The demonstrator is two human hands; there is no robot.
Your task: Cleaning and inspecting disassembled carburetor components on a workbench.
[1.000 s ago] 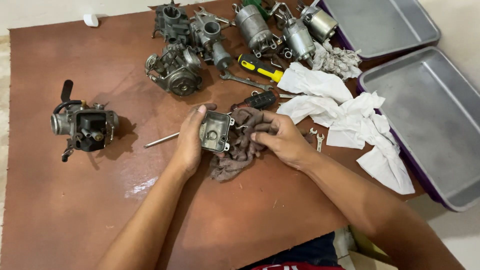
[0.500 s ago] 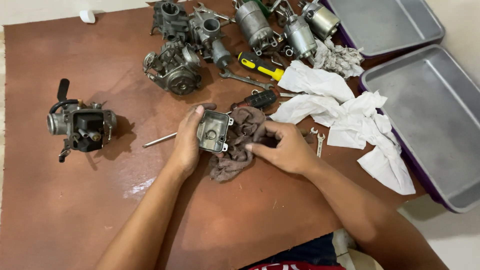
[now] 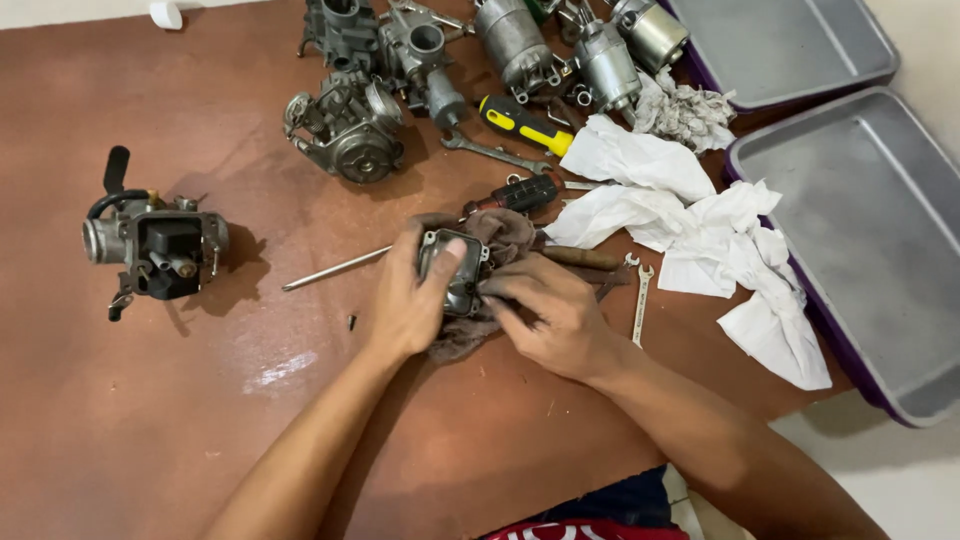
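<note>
My left hand (image 3: 412,298) grips a small grey metal carburetor bowl (image 3: 452,268) at the middle of the brown table (image 3: 200,420). A dirty brownish rag (image 3: 500,235) lies under and around the bowl. My right hand (image 3: 552,315) presses the rag against the bowl's right side, fingers curled on the cloth. A thin metal rod (image 3: 335,268) lies just left of my left hand. A small open-end wrench (image 3: 640,300) lies to the right of my right hand.
A carburetor with a black hose (image 3: 150,245) sits at the left. Several carburetor bodies (image 3: 350,130) and a yellow-handled screwdriver (image 3: 525,125) lie at the back. White paper towels (image 3: 690,230) spread at the right beside two grey trays (image 3: 870,230).
My right hand has slid left and down along the rag onto the bowl's side. The left hand keeps its grip on the bowl.
</note>
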